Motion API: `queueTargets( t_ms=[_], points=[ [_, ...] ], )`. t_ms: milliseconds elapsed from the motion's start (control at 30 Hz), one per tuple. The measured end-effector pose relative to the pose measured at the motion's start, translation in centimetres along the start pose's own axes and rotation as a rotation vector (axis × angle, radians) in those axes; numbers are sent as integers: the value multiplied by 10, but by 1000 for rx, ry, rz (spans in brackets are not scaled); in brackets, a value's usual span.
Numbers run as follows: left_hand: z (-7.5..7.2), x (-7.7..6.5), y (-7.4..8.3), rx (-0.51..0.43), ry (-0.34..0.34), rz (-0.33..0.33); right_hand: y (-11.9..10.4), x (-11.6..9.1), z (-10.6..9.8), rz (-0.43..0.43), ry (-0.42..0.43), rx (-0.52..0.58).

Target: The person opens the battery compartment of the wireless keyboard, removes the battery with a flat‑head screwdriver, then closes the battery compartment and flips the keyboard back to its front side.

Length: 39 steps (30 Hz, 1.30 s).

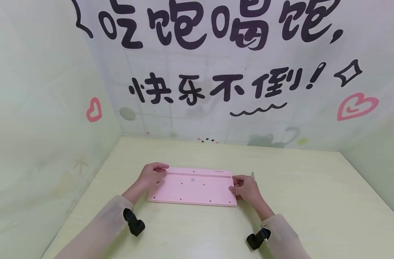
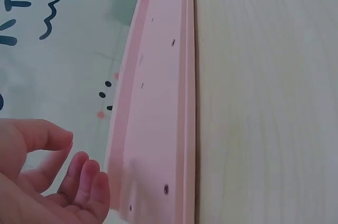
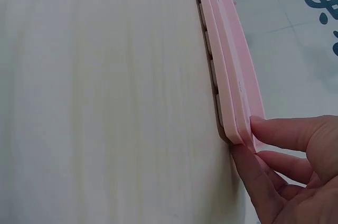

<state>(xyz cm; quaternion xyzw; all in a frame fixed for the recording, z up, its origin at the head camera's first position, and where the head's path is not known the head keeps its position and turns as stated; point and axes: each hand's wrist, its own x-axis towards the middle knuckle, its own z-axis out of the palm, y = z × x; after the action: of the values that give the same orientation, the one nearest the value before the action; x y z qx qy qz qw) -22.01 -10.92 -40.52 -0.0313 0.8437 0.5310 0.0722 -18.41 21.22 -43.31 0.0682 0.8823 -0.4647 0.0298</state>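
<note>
A pink keyboard lies face down on the table, its screw-dotted underside up; in the right wrist view its keys face the tabletop. My right hand holds the right end, with the thumb on the underside and a finger at the lower edge, as the right wrist view shows. At the left end is my left hand, fingers loosely bent beside the back corner. In the left wrist view that hand grips nothing; whether its fingertips touch the keyboard's edge I cannot tell.
The pale wooden table meets a white wall with black lettering behind and side walls left and right. A thin grey item shows just behind my right hand. Black wrist cameras sit on both sleeves.
</note>
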Motion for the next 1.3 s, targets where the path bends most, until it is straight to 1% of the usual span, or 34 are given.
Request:
queueTargets(
  t_ms=[100, 200, 233, 433, 467, 533, 700, 867, 967, 1067, 1200, 1300],
  points=[
    [12, 4, 9, -21, -28, -1, 2, 0, 1, 1, 11, 10],
    [25, 10, 17, -23, -65, 21, 3, 0, 1, 2, 20, 19],
    [29, 12, 19, -16, -75, 37, 3, 0, 1, 6, 20, 24],
    [51, 18, 32, 48, -131, 214, 3, 1, -1, 41, 14, 51],
    [54, 18, 34, 55, -141, 236, 3, 1, -1, 44, 15, 52],
    [59, 19, 38, 64, -163, 260, 2, 1, -1, 48, 12, 60],
    [70, 22, 46, 95, -214, 276, 0, 1, -1, 51, 12, 76],
    [82, 29, 52, 149, -263, 299, 0, 2, -1, 53, 10, 85],
    [90, 32, 55, 158, -295, 314, 0, 2, -2, 57, 12, 87],
    [96, 34, 59, 164, -329, 315, -1, 1, -3, 66, 16, 91],
    [102, 35, 64, 185, -371, 301, -1, 2, -2, 73, 12, 94],
    [106, 36, 66, 198, -388, 300, -1, 2, -1, 73, 10, 92]
  ],
)
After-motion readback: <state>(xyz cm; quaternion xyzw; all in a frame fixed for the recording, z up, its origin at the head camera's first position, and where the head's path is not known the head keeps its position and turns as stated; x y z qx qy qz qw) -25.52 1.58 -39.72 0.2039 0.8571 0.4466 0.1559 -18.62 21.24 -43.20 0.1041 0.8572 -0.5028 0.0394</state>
